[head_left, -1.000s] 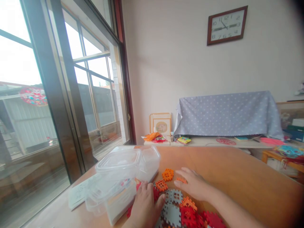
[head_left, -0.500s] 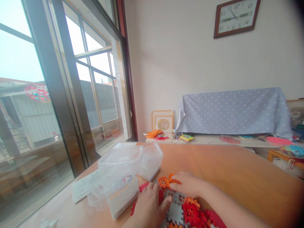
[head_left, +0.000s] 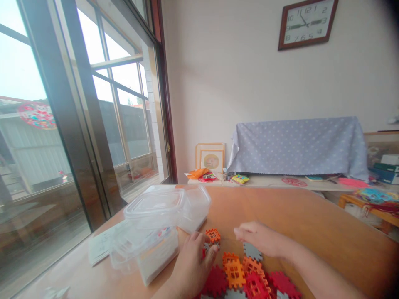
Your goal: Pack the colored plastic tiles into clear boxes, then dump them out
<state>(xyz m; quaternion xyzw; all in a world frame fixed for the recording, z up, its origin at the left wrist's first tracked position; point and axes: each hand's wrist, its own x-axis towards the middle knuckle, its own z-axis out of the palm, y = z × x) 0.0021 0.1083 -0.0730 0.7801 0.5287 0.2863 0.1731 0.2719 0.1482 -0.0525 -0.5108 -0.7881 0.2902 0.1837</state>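
Observation:
My left hand point(head_left: 195, 259) is at the left of a pile of toothed plastic interlocking tiles. Its thumb and fingers curl around a small assembly with an orange window tile point(head_left: 213, 235) on top and grey beneath. My right hand point(head_left: 263, 240) is at the far right side of the pile, fingers stretched out to the left. A grey tile point(head_left: 252, 251) lies just below that hand; whether they touch, I cannot tell. Between my forearms are an orange window tile point(head_left: 234, 272), a dark red tile point(head_left: 215, 280), a red window tile point(head_left: 256, 286) and several others.
Clear plastic containers point(head_left: 156, 205) stand on the wooden table point(head_left: 299, 216) to the left, beside a white box point(head_left: 158, 257) and a pale booklet point(head_left: 102, 245). A window point(head_left: 131, 120) borders the left side. Behind the table, a low cabinet holds a cloth-covered object point(head_left: 296, 147).
My right hand has moved right, away from the orange tiles near my left hand. Tiles in the middle lie differently, with orange ones now exposed. The camera view has shifted slightly.

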